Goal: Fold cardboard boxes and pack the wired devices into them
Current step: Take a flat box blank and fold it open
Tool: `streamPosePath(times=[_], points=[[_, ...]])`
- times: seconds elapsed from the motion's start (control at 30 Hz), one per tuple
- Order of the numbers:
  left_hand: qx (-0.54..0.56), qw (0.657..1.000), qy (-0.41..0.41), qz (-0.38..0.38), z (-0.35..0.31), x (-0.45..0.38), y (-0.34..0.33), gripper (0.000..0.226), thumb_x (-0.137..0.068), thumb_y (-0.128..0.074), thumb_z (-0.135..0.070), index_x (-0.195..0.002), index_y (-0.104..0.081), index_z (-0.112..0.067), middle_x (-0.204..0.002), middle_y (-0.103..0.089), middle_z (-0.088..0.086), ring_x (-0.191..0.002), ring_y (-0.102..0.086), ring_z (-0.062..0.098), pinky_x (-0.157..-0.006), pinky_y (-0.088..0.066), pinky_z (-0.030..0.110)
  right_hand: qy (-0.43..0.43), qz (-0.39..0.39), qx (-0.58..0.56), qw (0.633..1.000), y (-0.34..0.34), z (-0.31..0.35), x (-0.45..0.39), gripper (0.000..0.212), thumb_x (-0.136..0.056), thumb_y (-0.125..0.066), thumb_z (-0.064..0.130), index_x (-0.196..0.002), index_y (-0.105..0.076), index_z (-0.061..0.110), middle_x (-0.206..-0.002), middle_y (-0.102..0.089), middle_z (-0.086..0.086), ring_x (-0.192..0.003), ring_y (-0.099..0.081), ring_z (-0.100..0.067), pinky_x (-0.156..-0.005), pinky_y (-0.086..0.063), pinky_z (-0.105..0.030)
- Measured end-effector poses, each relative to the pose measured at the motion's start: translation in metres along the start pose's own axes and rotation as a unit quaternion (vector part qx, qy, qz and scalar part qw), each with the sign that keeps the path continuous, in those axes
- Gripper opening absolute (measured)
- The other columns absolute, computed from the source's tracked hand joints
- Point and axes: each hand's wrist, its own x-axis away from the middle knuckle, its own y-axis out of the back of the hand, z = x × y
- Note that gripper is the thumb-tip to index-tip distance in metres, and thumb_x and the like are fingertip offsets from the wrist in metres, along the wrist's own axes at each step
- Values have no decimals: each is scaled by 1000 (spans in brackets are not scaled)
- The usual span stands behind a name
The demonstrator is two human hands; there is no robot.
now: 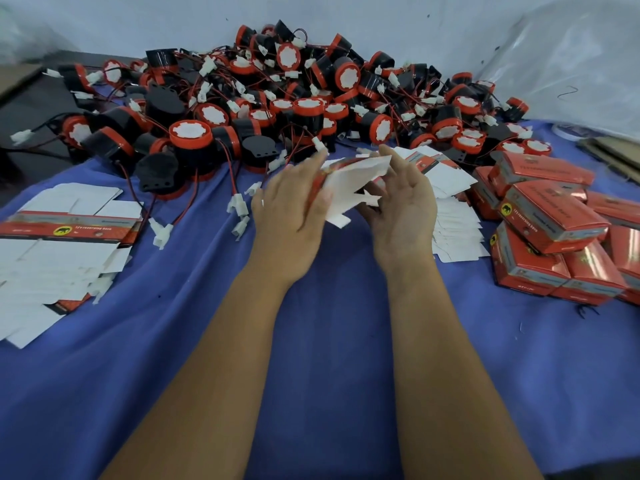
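Cardboard blank [349, 181] sits mid-frame between both hands, white inside facing up, half opened. Left hand [291, 199] pinches its red edge; right hand [401, 206] cups the far side, fingers loosely curled on it, likely to pop it into a box. Devices [277, 98] piled upper centre within reach, flat blanks [59, 237] left, packed boxes [547, 223] right. Blue cloth [311, 341] covers the table; pale wall [415, 22] behind.

Flat box [349, 181] between both hands [346, 206]
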Motion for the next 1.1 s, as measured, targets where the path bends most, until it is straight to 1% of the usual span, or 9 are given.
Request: streamPosePath(times=[0.1,0.17,0.3,0.4,0.5,0.67,0.8,0.97,1.1], points=[[164,982,75,-59,-2,-3,2,46,-102,-29,-41,-147,-32,-33,-131,-28,-42,-122,-24,-32,-111,-19,6,37,46,118,991,-7,-6,8,40,-89,-40,39,-116,-68,28,-126,-66,7,-117,-59,-10,-100,-46,-35],[222,963,120,-94,-2,-3,6,40,-102,-26,-43,-141,-29,-42,-133,-29,-42,-118,-24,-36,-101,-17,-5,54,118,144,981,-14,-7,11,37,-82,-46,40,-111,-67,34,-131,-64,8,-127,-53,-10,-105,-43,-35],[319,918,176,-160,2,-10,13,62,-96,-25,-51,-151,-33,-25,-153,-39,-10,-140,-34,2,-120,-27,33,58,250,132,957,-18,-5,11,63,-80,-57,38,-142,-45,27,-152,-43,2,-140,-40,-16,-114,-37,-41],[351,904,171,-176,1,-11,12,66,-92,-25,-56,-152,-26,-29,-157,-31,-10,-143,-29,2,-122,-23,32,87,257,180,945,-19,-9,14,74,-86,-67,16,-152,-33,18,-154,-41,2,-141,-38,-13,-111,-40,-32],[369,902,151,-166,0,-10,10,50,-95,-24,-54,-142,-31,-38,-151,-40,-8,-135,-41,5,-117,-33,33,104,226,209,946,-20,-13,15,60,-90,-67,12,-145,-45,18,-139,-54,16,-134,-45,-4,-100,-45,-21],[412,893,141,-115,-2,-9,11,66,-89,-39,-62,-135,-41,-14,-137,-53,17,-125,-54,31,-105,-47,46,119,176,214,953,-27,-16,19,43,-90,-69,17,-131,-57,26,-128,-65,6,-121,-58,-8,-95,-49,-23],[381,910,139,-82,-2,-6,8,48,-89,-40,-63,-115,-47,-24,-125,-57,15,-117,-58,29,-101,-49,48,114,120,228,959,-30,-20,18,40,-81,-71,37,-117,-62,23,-123,-64,-8,-116,-60,-19,-94,-53,-35],[343,922,155,-90,1,-8,5,32,-97,-35,-54,-107,-54,-30,-98,-67,-17,-95,-64,4,-84,-55,31,40,104,151,982,-27,-23,15,22,-87,-65,39,-107,-65,32,-107,-71,12,-106,-65,-8,-86,-55,-26],[390,904,160,-76,1,-7,3,51,-95,-34,-57,-122,-55,-20,-123,-65,7,-115,-62,25,-95,-53,46,46,87,149,984,-27,-22,13,31,-90,-67,30,-118,-63,19,-115,-70,-1,-109,-65,-15,-87,-55,-29]])
